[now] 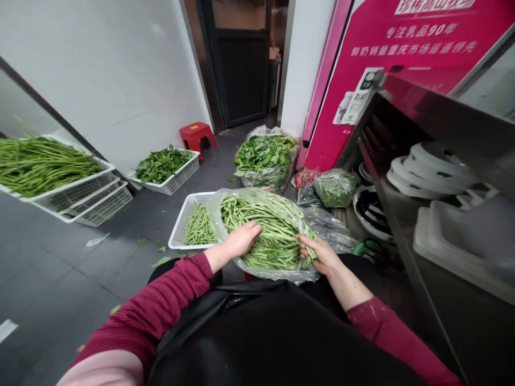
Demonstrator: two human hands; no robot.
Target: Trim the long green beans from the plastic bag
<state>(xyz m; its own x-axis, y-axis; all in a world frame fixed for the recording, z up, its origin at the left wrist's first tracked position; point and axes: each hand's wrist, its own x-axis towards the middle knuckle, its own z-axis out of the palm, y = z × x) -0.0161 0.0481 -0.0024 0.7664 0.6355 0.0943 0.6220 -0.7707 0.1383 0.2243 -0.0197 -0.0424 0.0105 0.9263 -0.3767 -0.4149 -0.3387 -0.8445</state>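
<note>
The left arm [164, 297] is reaching forward and inward, its wrist [217, 257] showing bare. The left hand [243, 240] is turning its back upward, its fingers pointing to the person's right and bending down, their tips partly hidden. The right arm [386, 324] is angling forward and to the left, its lower forearm bare. The right hand [322, 253] is gripping, its fingers curling inward. Both hands are sitting apart.

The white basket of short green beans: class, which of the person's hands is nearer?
Left. The left hand, on long beans, is just right of the white basket; the right hand, gripping long beans, is farther right.
</note>
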